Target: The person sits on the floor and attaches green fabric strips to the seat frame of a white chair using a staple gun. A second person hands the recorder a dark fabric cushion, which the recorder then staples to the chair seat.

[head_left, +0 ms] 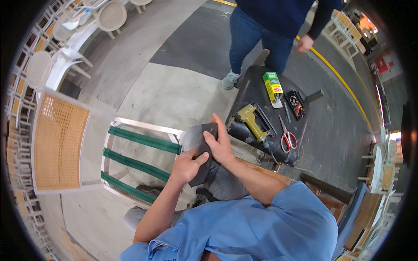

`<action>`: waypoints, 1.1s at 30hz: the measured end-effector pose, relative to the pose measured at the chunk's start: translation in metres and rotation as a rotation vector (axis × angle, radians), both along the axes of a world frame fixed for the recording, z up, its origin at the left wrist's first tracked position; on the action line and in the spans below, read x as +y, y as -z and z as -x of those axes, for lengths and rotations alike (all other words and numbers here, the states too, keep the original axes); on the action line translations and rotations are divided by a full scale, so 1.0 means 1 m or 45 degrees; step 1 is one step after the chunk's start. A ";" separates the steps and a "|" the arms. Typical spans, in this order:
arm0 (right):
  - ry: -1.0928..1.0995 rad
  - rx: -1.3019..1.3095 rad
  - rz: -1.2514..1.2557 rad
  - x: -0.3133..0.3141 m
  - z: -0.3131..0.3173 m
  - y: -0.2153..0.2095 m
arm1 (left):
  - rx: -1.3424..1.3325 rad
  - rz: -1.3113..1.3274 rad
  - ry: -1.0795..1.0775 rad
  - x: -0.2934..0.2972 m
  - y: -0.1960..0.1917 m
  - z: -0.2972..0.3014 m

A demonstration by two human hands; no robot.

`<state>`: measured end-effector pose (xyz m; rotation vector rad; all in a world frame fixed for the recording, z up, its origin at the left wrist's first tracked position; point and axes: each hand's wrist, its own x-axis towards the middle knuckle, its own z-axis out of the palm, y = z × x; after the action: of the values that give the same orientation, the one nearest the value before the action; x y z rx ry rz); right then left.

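My left hand [188, 166] and my right hand [221, 142] both grip a dark, flat, rectangular thing [201, 175] over my lap. Its kind I cannot make out. The left thumb presses on its face from the lower left, while the right thumb lies across its upper part. Just left of my hands lies a chair frame [114, 138] with several green webbing straps [136, 164] stretched across its seat opening. Its woven cane back [60, 143] points to the far left.
On a black padded stool [244, 93] at my right lie a staple gun [252, 122], red-handled scissors [287, 137], a green-and-yellow box [273, 87] and a dark open case [296, 105]. Behind it stands a person in jeans [248, 32]. Stacked white chairs [39, 69] line the left.
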<state>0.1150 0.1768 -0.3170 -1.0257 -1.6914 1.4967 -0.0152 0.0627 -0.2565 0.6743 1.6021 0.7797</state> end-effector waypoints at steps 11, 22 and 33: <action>0.054 -0.072 0.057 -0.045 -0.002 -0.022 | -0.286 0.047 -0.194 -0.011 -0.003 0.008; 0.315 0.092 0.193 0.038 -0.074 -0.019 | -0.233 -0.034 -0.263 -0.013 -0.004 -0.004; 0.035 -0.054 -0.013 -0.016 0.000 -0.003 | -0.185 -0.006 -0.188 -0.011 0.005 0.001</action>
<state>0.1151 0.1604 -0.3145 -1.0780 -1.7061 1.4570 -0.0165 0.0514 -0.2610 0.4952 1.5297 0.9198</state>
